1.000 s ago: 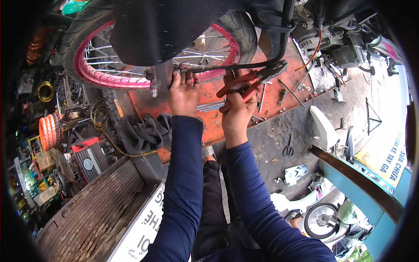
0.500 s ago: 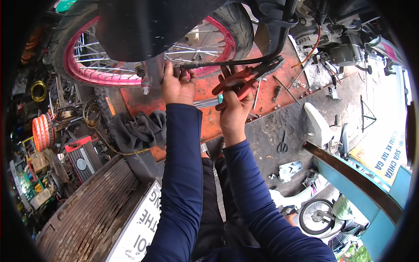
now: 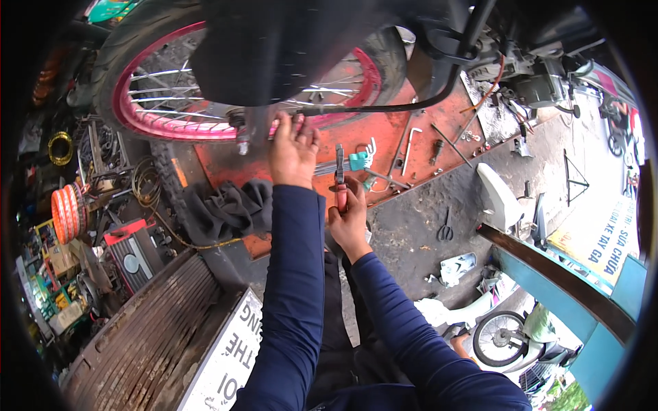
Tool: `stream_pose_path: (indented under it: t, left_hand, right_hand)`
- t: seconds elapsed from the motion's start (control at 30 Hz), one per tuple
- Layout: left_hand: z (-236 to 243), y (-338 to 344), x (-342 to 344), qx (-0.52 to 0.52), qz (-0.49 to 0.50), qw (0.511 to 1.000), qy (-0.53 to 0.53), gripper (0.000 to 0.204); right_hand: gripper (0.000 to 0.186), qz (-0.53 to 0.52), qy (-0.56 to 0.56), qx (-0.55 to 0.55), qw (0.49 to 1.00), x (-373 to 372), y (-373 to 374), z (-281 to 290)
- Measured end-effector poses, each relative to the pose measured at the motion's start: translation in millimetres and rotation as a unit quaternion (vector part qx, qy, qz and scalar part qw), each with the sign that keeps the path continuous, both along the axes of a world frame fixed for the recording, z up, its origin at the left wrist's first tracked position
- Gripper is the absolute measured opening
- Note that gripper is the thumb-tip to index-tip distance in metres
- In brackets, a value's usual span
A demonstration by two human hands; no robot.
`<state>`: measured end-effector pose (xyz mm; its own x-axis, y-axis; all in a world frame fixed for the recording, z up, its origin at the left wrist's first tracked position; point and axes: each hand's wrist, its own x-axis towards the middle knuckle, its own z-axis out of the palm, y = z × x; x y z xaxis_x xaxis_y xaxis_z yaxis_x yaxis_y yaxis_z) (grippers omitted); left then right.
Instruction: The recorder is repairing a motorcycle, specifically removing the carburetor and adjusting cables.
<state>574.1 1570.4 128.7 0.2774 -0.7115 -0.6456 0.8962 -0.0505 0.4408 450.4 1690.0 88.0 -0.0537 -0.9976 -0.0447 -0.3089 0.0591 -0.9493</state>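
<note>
My left hand (image 3: 293, 157) is palm up beside the lower end of the fork leg (image 3: 258, 127), its fingers curled at the end of a black cable (image 3: 384, 108). The exact grip point is hidden behind the fingertips. My right hand (image 3: 351, 219) is closed around red-handled pliers (image 3: 340, 181), held nearer to my body with the dark jaws pointing away from me. Left of the fork stands a spoked wheel with a pink rim (image 3: 122, 103) and black tyre, partly hidden by a dark fender (image 3: 253, 61).
An orange workbench (image 3: 226, 161) carries a hex key set (image 3: 359, 162), a socket (image 3: 438, 147), rods and small nuts. A dark cloth (image 3: 229, 209) lies at its near left. Scissors (image 3: 445, 226) and a white panel (image 3: 497, 195) are on the floor; a motorcycle engine (image 3: 541, 85) is far right.
My right hand has drawn back toward me and away from the cable. The pliers have swung from pointing right to pointing away from me. The left hand stays by the fork; the view shifted slightly.
</note>
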Motion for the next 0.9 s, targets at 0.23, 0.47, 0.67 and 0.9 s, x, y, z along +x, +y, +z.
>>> stream_pose_path:
  t: [0.23, 0.47, 0.67, 0.9]
  left_hand:
    - [11.4, 87.9, 37.1, -0.010, 0.050, 0.836, -0.546, 0.020]
    - [79.7, 7.9, 68.0, -0.280, -0.080, 0.654, -0.698, 0.040]
    - [49.2, -32.2, 89.2, -0.302, -0.380, 0.670, -0.561, 0.089]
    - [34.0, -18.7, 78.1, -0.289, -0.249, 0.714, -0.587, 0.082]
  right_hand:
    - [0.038, 0.075, 0.013, -0.039, 0.996, 37.6, -49.3, -12.0]
    - [0.039, 0.058, 0.068, -0.177, 0.980, 60.0, -81.9, -21.4]
    - [0.039, 0.045, 0.036, -0.197, 0.979, 64.2, -103.3, -17.2]
    - [0.042, 0.015, 0.067, 0.072, 0.995, 90.1, -67.2, 57.8]
